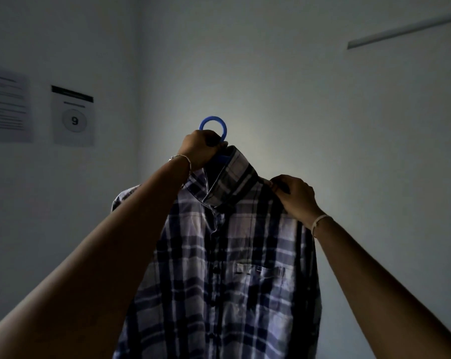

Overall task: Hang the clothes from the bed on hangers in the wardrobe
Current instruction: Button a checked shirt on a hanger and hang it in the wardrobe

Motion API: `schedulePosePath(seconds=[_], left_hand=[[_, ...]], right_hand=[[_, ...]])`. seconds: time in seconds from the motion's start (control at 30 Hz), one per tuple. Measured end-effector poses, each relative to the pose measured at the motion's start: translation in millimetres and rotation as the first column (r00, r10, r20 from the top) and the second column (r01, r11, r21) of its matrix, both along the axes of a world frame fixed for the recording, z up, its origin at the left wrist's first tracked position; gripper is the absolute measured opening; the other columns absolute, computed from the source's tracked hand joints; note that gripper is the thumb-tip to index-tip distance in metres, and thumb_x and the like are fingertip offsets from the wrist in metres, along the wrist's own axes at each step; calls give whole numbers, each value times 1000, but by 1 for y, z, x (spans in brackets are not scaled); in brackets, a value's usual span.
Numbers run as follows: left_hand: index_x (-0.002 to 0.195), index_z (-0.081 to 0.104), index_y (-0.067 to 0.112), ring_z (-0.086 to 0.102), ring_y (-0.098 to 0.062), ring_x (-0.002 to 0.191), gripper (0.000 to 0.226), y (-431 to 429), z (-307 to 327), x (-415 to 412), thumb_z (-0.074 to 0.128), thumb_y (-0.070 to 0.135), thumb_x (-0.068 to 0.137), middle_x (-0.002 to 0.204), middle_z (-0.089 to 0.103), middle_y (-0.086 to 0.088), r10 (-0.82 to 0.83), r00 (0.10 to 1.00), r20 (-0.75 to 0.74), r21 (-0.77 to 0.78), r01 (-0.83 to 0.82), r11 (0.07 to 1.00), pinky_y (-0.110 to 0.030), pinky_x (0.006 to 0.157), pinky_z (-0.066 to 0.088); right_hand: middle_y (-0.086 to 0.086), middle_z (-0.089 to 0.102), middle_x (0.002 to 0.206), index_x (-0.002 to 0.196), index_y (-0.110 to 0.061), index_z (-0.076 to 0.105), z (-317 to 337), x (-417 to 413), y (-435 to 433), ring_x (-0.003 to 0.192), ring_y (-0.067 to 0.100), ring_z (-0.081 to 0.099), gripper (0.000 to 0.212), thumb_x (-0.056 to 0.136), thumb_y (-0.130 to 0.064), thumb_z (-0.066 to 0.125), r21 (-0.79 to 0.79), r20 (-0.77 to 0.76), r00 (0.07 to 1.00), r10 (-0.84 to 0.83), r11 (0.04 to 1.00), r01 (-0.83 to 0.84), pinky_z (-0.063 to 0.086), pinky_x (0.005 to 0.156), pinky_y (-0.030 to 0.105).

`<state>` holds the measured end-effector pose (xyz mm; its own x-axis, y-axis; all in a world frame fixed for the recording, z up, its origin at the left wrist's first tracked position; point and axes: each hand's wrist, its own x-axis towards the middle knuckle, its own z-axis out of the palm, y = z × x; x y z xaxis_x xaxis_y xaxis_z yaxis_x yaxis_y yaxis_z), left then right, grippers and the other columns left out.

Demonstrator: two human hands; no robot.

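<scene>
left hand (199, 149): frame centre, fingers curled round neck of blue hanger (214, 125)
right hand (295, 195): pinching shoulder of plaid shirt (227, 268), right of collar
shirt: hangs below both hands

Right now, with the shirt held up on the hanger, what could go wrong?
The right hand pinches the shirt at one shoulder; if that side is not seated on the hanger, it may slide off. Only the left hand grips the hanger, below its hook, so a slip would drop both.
</scene>
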<state>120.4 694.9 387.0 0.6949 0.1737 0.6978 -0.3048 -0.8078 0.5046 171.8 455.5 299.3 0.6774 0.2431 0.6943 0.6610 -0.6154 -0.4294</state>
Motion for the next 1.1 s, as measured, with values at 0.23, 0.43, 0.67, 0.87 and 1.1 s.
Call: schedulePosePath(seconds=[0.23, 0.43, 0.67, 0.87, 1.1], left_hand=[[98, 71, 18, 63, -20, 100, 24, -1, 2, -6, 70, 37, 84, 97, 69, 0, -58, 998, 9, -76, 59, 995, -33, 93, 50], [90, 68, 20, 63, -21, 102, 20, -15, 6, -12, 76, 35, 79, 98, 67, 0, -172, 983, -67, -95, 165, 982, -37, 97, 49], [100, 71, 13, 63, -21, 103, 26, -16, 2, -12, 74, 31, 82, 102, 69, -1, -190, 981, -31, -152, 183, 971, -37, 98, 49], [89, 69, 16, 64, -21, 95, 19, -15, 0, -11, 72, 33, 84, 94, 70, -3, -147, 989, -13, -63, 146, 987, -35, 91, 51], [103, 72, 21, 64, -15, 88, 26, -21, -6, -13, 65, 41, 88, 91, 69, 3, -82, 996, 43, -27, 83, 996, -27, 81, 51]], right_hand=[[-2, 71, 102, 102, -19, 70, 14, -6, 4, 97, 14, 65, 34, 90, -49, 59, 75, -112, 973, 204, 978, -197, 52, 90, 35], [4, 67, 111, 105, -19, 64, 37, -19, 41, 102, 18, 60, 37, 103, -42, 35, 116, -103, 958, 268, 960, -256, 46, 90, 30], [1, 70, 104, 115, -17, 66, 33, -19, 49, 94, 16, 65, 33, 87, -34, 69, 201, -50, 960, 277, 944, -262, 54, 87, 34], [7, 70, 97, 93, -15, 68, 39, -27, 40, 94, 24, 65, 63, 88, -71, 39, 131, -243, 945, 219, 973, -192, 50, 89, 39], [-4, 67, 90, 99, -11, 65, 45, -37, 21, 76, 3, 60, 22, 81, -16, 77, -9, -352, 847, 399, 903, -429, 48, 66, 7]])
